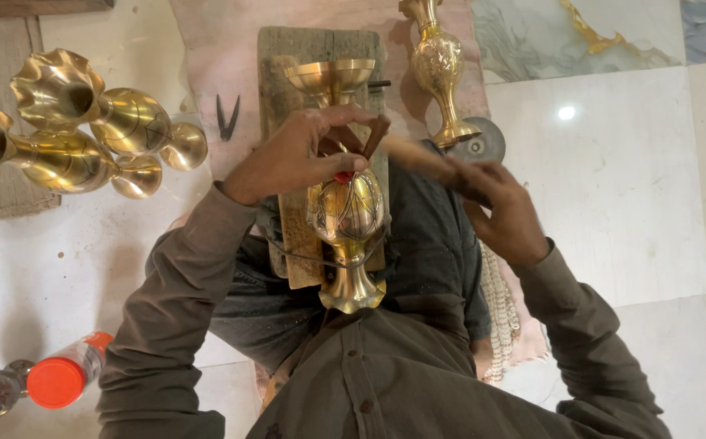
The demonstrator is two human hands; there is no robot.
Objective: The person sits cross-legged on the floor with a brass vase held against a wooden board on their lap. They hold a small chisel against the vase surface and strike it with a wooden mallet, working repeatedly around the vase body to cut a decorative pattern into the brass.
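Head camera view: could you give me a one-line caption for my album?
Left hand steadies a chisel on a brass vase lying on a wooden board; right hand grips a wooden-handled hammer.

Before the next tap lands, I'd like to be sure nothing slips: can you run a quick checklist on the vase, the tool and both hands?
1. Vase lies on the wooden board, foot toward the person: ok.
2. Cord runs across the vase stem and board: ok; how tight, cannot tell.
3. Left hand grips a small tool over the vase body: ok.
4. Tool tip touching the brass: cannot tell, the fingers hide it.
5. Right hand holds a wooden handle, blurred: grip ok, its head cannot tell.
6. Other vases lie apart at the left: ok.
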